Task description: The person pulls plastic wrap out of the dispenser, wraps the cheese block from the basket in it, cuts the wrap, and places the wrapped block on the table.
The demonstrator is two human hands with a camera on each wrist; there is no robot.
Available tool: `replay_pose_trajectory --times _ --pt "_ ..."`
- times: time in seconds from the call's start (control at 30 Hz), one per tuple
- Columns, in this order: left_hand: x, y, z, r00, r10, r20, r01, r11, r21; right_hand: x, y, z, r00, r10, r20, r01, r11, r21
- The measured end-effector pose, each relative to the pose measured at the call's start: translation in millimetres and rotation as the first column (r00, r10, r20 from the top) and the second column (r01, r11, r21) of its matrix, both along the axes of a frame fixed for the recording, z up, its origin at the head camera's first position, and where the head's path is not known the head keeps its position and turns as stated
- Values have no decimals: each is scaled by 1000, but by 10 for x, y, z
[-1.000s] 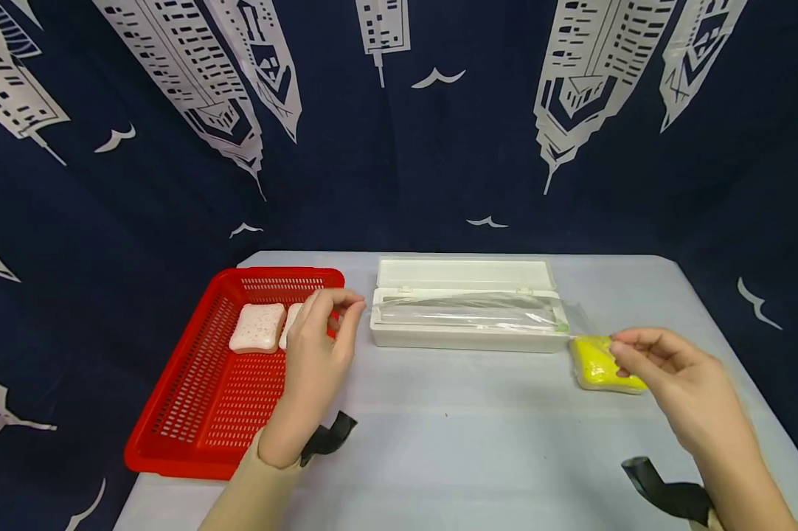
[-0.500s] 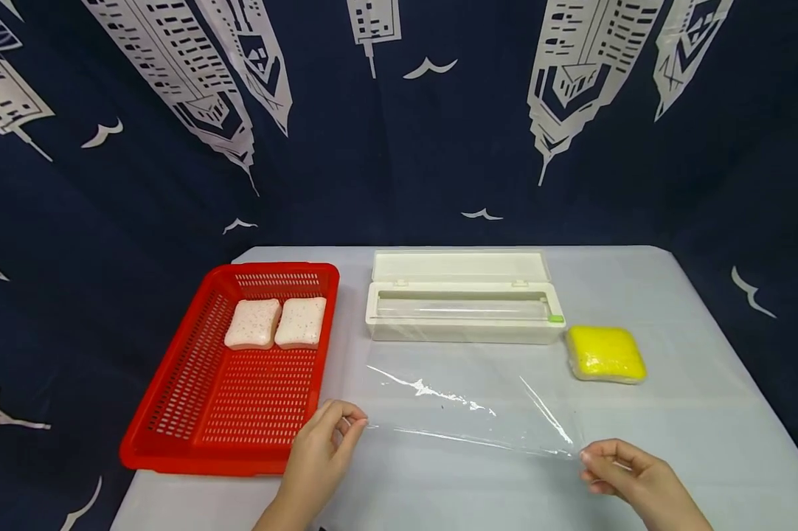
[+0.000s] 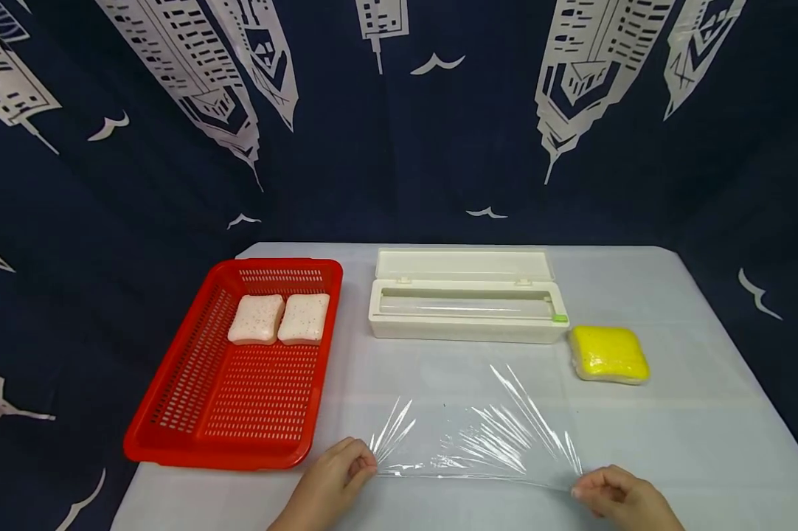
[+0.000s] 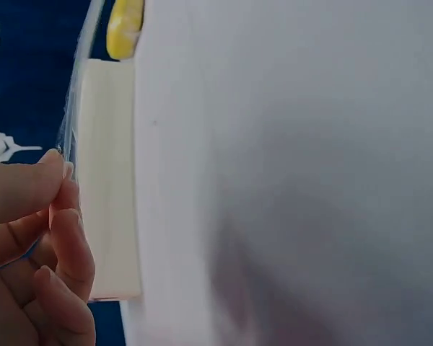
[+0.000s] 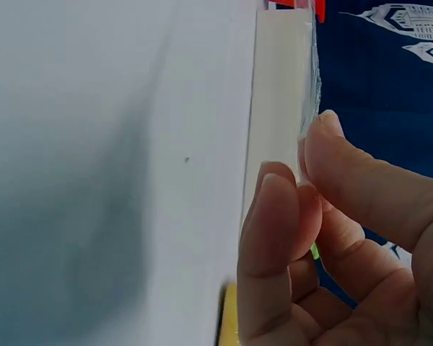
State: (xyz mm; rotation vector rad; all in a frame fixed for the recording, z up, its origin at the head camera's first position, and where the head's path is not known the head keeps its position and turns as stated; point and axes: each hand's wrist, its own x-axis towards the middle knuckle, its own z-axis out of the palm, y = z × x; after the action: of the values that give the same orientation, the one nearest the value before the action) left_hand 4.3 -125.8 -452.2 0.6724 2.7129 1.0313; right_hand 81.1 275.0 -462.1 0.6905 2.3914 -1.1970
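A clear sheet of plastic wrap point(image 3: 479, 442) is stretched between both hands over the front of the table. My left hand point(image 3: 335, 479) pinches its near left corner between thumb and fingertips. The near right corner is pinched by my right hand point(image 3: 621, 494). Creases fan out from both grips, and the near edge runs almost straight between them. Behind the sheet stands a white wrap dispenser box point(image 3: 468, 330) with its lid raised and a roll inside. Both wrist views show the film edge-on at the fingertips, with the box beyond.
On the left, a red plastic basket point(image 3: 259, 457) holds two pale speckled sponge-like blocks point(image 3: 256, 319) point(image 3: 304, 318). A yellow block wrapped in clear film point(image 3: 609, 354) lies right of the dispenser. A navy printed curtain point(image 3: 399, 147) hangs behind the white table point(image 3: 691, 413).
Both hands have drawn back from beside the dispenser towards the table's near edge, bringing the film along. The sheet now lies spread in front of the box.
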Motion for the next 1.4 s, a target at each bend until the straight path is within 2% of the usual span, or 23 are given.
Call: replay_pose_trajectory --times 0.07,0.2,0.37,0.57,0.73,0.9,1.2,1.4 --pt "-2 -6 -36 1000 -8 15 8 1000 -18 9 1 -49 1000 19 -16 -19 1000 7" --pt "-16 -10 -131 1000 -27 -11 27 998 -57 4 13 -145 996 76 -50 -75 997 32" --pt "-36 12 -263 994 -44 -101 32 993 -117 -57 -18 -219 992 119 -29 -115 987 112" --pt "-55 53 -351 979 -53 -198 18 985 -174 -121 -75 -258 991 136 -15 -131 973 193" --pt "-56 94 -406 968 -26 -250 -20 983 -182 -163 -126 -249 992 122 -33 -112 967 229" --pt "-54 125 -405 967 1 -255 -52 980 -190 -190 -189 -240 995 86 -49 -73 972 222" --pt "-55 127 -445 947 4 -322 -76 975 -211 -199 -232 -239 998 34 -46 -22 970 241" --pt "-58 133 -442 955 11 -295 -77 974 -212 -188 -224 -244 998 25 -58 -12 975 220"
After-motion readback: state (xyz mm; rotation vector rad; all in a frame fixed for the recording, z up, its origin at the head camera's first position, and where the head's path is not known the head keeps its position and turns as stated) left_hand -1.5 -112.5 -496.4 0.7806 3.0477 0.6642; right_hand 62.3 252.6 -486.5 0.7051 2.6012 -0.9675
